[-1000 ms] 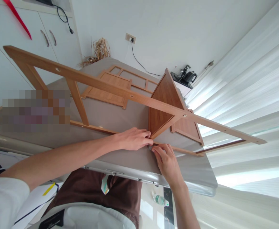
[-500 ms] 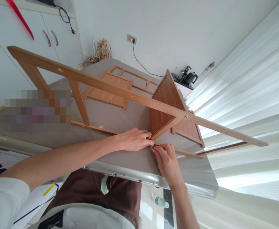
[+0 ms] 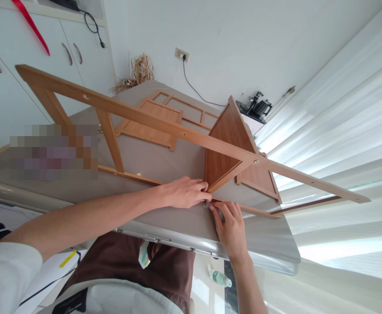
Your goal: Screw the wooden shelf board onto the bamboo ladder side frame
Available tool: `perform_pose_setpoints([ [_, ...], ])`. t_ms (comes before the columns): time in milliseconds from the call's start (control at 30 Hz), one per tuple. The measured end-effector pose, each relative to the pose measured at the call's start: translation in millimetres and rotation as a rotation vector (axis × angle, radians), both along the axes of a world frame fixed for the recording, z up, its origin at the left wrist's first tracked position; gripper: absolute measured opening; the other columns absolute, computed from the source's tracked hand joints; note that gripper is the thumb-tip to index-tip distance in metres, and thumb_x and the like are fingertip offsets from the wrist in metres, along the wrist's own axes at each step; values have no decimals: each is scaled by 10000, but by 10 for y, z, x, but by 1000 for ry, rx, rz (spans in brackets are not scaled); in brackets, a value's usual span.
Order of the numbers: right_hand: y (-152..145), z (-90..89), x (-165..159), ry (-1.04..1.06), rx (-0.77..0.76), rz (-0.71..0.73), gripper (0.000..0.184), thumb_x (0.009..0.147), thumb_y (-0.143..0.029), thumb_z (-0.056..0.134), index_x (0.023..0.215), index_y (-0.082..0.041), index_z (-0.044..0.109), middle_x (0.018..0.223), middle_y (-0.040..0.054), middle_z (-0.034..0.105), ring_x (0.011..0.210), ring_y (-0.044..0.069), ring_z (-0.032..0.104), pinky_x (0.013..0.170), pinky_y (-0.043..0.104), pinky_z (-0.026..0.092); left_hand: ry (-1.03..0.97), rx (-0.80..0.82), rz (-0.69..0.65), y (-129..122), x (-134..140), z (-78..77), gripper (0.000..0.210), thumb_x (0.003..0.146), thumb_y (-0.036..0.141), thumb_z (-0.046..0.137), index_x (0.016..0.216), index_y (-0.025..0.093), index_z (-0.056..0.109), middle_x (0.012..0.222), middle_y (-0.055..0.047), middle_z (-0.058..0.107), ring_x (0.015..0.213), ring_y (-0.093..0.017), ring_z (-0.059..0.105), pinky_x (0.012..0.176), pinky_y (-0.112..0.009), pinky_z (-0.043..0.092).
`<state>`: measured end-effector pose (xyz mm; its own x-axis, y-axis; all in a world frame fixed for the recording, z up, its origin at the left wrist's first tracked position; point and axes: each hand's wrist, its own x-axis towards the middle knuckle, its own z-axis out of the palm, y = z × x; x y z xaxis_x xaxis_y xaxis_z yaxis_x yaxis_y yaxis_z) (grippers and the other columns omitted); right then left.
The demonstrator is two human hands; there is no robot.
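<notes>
A wooden frame [image 3: 151, 121] stands on the grey-covered table, with one long rail raised and a lower rail [image 3: 256, 209] near the table's front edge. Between the two rails a wooden shelf panel [image 3: 225, 141] is set upright. My left hand [image 3: 186, 192] is closed around the corner where panel and lower rail meet. Just to its right, my right hand [image 3: 231, 224] pinches a small grey metal piece [image 3: 207, 203] against that joint. Fingers cover most of the piece, so its kind cannot be made out.
Flat on the table [image 3: 158, 158] behind the frame lie a wooden panel [image 3: 151, 122] and another panel [image 3: 259, 174] at the right. Dried stalks [image 3: 141, 69] and a black kettle [image 3: 261, 107] are farther back. A plastic bottle [image 3: 220, 278] lies below the table.
My right hand has turned slightly at the wrist, its fingers bunched lower by the joint. My left hand keeps its hold. The whole view has shifted a little.
</notes>
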<state>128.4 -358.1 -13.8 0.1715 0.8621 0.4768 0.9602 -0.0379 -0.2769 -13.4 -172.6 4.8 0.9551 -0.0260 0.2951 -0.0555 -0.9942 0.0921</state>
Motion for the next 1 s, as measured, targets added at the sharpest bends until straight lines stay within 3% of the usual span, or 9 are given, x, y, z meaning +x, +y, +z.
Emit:
perform_pose_setpoints([
  [433, 1, -35, 17, 75, -47, -29, 111, 1006, -269, 571, 967, -225, 666, 948, 60, 624, 904, 226, 565, 822, 393, 488, 4, 8, 4, -5, -2, 1, 146, 1007, 248, 503, 1053, 298, 632, 1003, -23, 611, 916, -188, 615, 517, -288, 317],
  [600, 1, -45, 30, 84, -49, 22, 140, 1004, -252, 571, 1094, -244, 677, 1007, 66, 634, 955, 233, 571, 874, 414, 486, 1, 9, -8, -6, 1, 1, 147, 1011, 246, 491, 1050, 291, 625, 1003, -29, 613, 909, -191, 605, 532, -279, 324],
  [833, 18, -57, 46, 143, -47, 64, 136, 1006, -212, 554, 1026, -241, 685, 995, 56, 638, 950, 222, 569, 870, 405, 484, 16, 3, -12, 22, 9, 27, 157, 997, 228, 510, 1062, 309, 627, 1009, -23, 627, 920, -181, 617, 521, -278, 289],
  [933, 16, -66, 44, 153, -31, 62, 136, 1008, -223, 551, 1020, -243, 686, 1000, 56, 644, 949, 222, 572, 868, 406, 485, 19, -38, -50, 75, -27, 75, 167, 987, 220, 521, 1096, 313, 606, 957, 1, 663, 915, -168, 638, 534, -278, 299],
  [1000, 15, -67, 39, 158, -28, 59, 136, 1011, -231, 547, 1018, -239, 683, 999, 58, 645, 948, 221, 573, 866, 407, 487, 19, -87, -60, 104, -53, 99, 74, 973, 235, 543, 1006, 274, 596, 877, 22, 678, 860, -157, 647, 564, -274, 328],
])
